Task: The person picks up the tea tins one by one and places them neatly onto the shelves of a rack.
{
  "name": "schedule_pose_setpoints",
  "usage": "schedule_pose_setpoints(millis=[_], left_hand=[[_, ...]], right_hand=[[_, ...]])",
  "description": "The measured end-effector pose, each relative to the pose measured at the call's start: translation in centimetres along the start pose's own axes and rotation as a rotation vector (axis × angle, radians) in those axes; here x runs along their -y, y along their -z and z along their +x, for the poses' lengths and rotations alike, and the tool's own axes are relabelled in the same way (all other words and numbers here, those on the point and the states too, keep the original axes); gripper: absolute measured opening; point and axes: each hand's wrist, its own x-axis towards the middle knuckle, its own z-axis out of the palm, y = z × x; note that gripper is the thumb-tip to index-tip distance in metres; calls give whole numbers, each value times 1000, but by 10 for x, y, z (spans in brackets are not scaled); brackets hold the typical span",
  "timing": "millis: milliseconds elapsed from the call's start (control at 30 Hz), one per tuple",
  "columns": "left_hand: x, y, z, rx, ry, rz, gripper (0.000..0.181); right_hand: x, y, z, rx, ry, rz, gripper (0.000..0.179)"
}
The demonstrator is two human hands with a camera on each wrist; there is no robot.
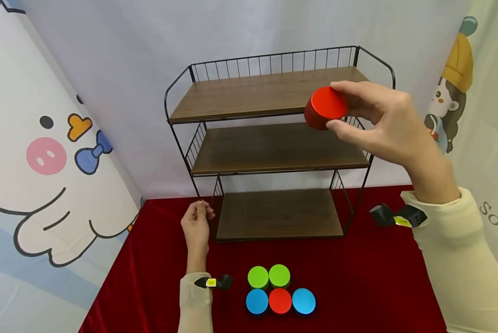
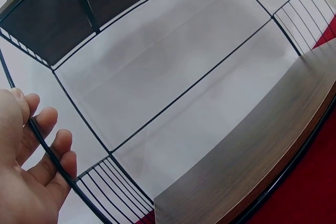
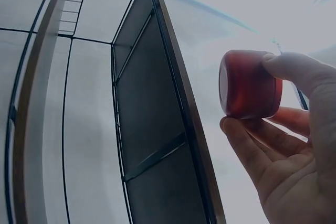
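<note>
My right hand [image 1: 392, 122] pinches a small round red jar [image 1: 326, 107] between thumb and fingers, raised in front of the right part of the top shelf [image 1: 265, 95]. In the right wrist view the red jar [image 3: 249, 85] is tilted on its side, its pale base facing left. Low on the left, my left hand [image 1: 196, 224] grips the black metal post of the shelf rack. The left wrist view has the fingers curled round this thin post [image 2: 44, 145], with the bottom shelf board [image 2: 247, 156] to the right.
On the red cloth [image 1: 370, 273] in front of the rack stand two green-topped jars [image 1: 269, 276], two blue-topped jars [image 1: 303, 301] and one red-topped jar [image 1: 280, 301], close together. The middle shelf [image 1: 274, 148] has wire side rails. Printed curtains [image 1: 149, 46] hang behind and beside.
</note>
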Motion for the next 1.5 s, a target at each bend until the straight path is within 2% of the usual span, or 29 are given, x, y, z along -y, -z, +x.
schedule_pose_setpoints(millis=[400,700,1000,1100,1333,1500], left_hand=[[1,-1,2,3,-19,-15,25],[2,-1,3,-4,-18,-19,25],[4,-1,4,-1,-14,-11,39],[3,-1,3,-1,-19,-13,38],[3,-1,2,-7,-17,-21,39],[2,-1,1,-6,-13,-24,39]], right_hand=[[-8,13,20,-9,-50,-57,59],[-15,14,26,-28,-162,-87,53],[-21,12,33,-66,-250,-82,50],[-23,13,35,-59,-281,-91,50],[-28,17,35,-14,-409,-134,53],[-29,17,34,0,-441,-166,52]])
